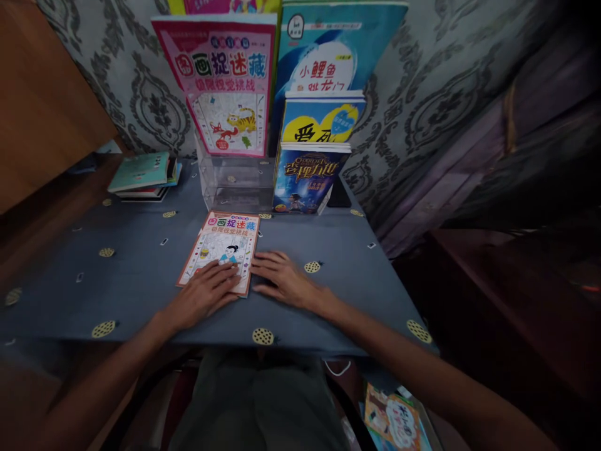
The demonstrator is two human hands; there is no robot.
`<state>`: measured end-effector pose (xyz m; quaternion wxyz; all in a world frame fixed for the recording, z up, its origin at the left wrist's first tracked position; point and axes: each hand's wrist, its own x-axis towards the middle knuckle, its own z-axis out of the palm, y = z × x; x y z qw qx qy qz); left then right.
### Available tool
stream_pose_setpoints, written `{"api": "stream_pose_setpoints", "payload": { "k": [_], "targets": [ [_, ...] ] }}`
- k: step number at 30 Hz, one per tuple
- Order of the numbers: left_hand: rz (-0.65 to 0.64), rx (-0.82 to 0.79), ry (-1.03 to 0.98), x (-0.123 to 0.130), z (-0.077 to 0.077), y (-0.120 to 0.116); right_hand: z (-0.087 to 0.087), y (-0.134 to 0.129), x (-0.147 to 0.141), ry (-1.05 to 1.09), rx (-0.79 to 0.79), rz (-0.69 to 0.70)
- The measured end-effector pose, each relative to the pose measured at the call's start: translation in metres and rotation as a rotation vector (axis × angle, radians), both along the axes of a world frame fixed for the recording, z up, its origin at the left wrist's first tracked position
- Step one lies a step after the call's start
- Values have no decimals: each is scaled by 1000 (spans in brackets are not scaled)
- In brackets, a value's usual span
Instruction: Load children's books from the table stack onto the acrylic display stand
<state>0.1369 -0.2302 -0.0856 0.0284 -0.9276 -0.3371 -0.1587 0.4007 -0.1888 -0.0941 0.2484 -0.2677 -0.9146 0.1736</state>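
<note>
A thin book [230, 241] with a white and orange-red cover lies flat on the patterned grey-blue tablecloth [141, 269], in front of a clear stand. My left hand [204, 291] rests on the book's lower part, fingers stretched out over the cover, with nothing gripped. Beside the book's right edge is my right hand [284, 279], its fingers extended toward that edge and apparently touching it. It holds nothing.
The clear stand [239, 185] bears upright books, among them a pink one [228, 81] and a dark blue one [305, 178]. A small book stack [143, 175] lies at the back left. More books [397, 419] sit below the table's front right edge.
</note>
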Motion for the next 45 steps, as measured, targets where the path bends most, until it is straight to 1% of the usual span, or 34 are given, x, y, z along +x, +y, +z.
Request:
{"api": "stream_pose_setpoints", "payload": {
  "k": [2,4,8,15,19,22,25,33,40,45],
  "targets": [
    [-10,16,-6,0,1,0,1,-9,3,2,-2,83],
    [-18,44,-13,1,1,0,2,-12,3,0,10,120],
    [-24,46,-35,1,0,0,1,-7,-3,6,44,145],
    [-18,34,-29,0,1,0,3,-1,-13,93,100,249],
    [-18,45,-39,0,0,1,3,6,-15,89,23,286],
    [-27,65,-60,0,-2,1,-2,12,-16,141,-41,323],
    [-41,90,-80,0,-3,2,-5,15,-17,188,-72,348],
    [-48,104,-110,0,-3,3,0,14,-16,157,-157,349],
    [-44,84,-112,0,-2,2,-5,16,-16,178,-276,333],
    [-43,68,-117,-1,-4,3,-3,16,-15,185,-321,336]
  ]
}}
